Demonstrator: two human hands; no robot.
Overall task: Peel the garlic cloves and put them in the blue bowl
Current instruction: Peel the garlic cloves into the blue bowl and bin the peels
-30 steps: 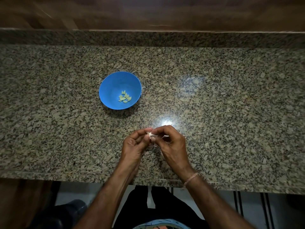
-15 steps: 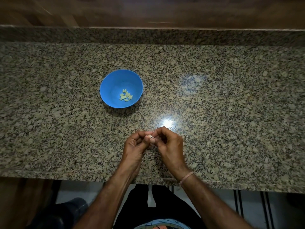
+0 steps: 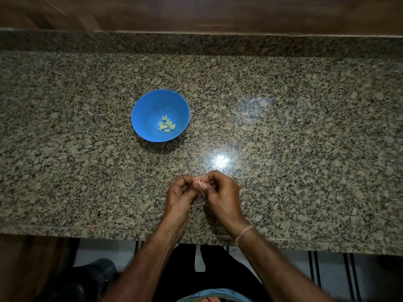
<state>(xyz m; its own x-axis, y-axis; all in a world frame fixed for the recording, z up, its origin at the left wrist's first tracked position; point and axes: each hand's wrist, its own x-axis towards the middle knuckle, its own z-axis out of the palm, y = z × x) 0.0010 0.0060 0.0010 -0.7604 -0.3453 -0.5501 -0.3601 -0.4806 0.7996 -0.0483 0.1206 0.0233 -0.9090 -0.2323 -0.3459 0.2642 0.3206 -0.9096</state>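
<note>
Presently, on my remote feed, I log the following.

Item one: left hand (image 3: 181,192), held low over the near part of the granite countertop (image 3: 305,127). Its fingers are curled inward, and thumb and forefinger pinch one end of a small garlic clove (image 3: 200,183).

Item two: right hand (image 3: 222,192), just beside the left and meeting it at the fingertips. Its fingers are likewise curled, and thumb and forefinger nip the same clove from the other side. A pale band (image 3: 243,233) circles the wrist.

Item three: the garlic clove itself, a pale speck between the two sets of fingertips, held above the counter and well apart from the bowl. It is too small on my screen to tell how much skin is on it. A thin pale strip hangs just below it.

Item four: blue bowl (image 3: 139,105), upright on the counter, beyond the hands and to their left.

Item five: peeled cloves (image 3: 166,126), a small yellowish cluster (I count roughly eight) lying at the bottom of the bowl, towards its right side.

Item six: bright glare (image 3: 220,160) on the stone, between bowl and hands.
</note>
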